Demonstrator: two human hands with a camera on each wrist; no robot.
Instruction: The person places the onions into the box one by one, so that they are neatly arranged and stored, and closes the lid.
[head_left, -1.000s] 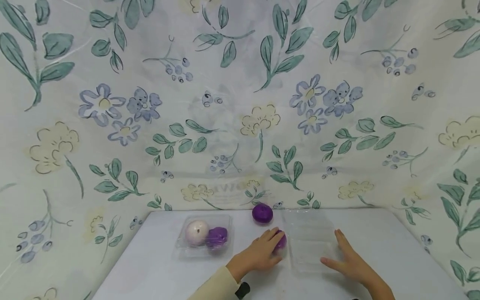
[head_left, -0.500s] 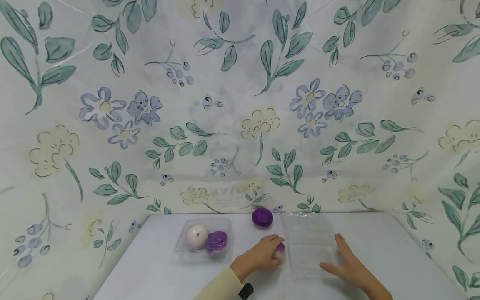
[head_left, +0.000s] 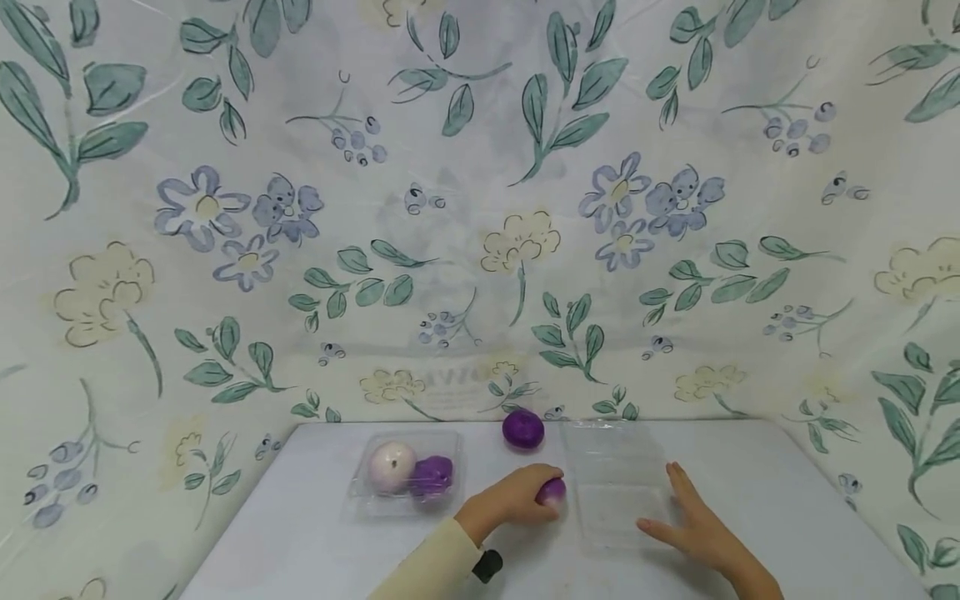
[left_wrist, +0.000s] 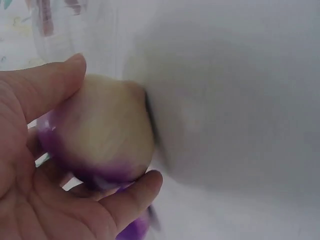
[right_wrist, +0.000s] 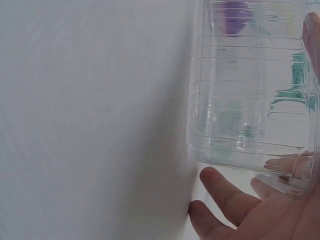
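Note:
A round, turnip-like thing [left_wrist: 105, 127], cream with purple patches, is gripped by my left hand [head_left: 517, 498]. In the left wrist view, the thumb lies over one side of it and the fingers curl round the other. It is close above the white table, just left of a clear plastic box [head_left: 618, 508] with its lid [head_left: 607, 442] folded back. At that box's right side is my right hand [head_left: 701, 527], thumb and fingers spread. In the right wrist view, the fingers [right_wrist: 230, 195] are beside the box's ribbed wall; whether they touch it, I cannot tell.
Behind the left hand stands a round dark purple thing [head_left: 523, 430]. A second clear box [head_left: 405, 508], at the left, contains a pinkish-white round thing [head_left: 392, 467] and a lumpy purple thing [head_left: 432, 477]. A flowered cloth [head_left: 450, 275] hangs behind the white table [head_left: 300, 542].
My left hand has gone from lying over the turnip-like thing to gripping it, and has turned it so more of its pale side shows. The right hand stays nearly still.

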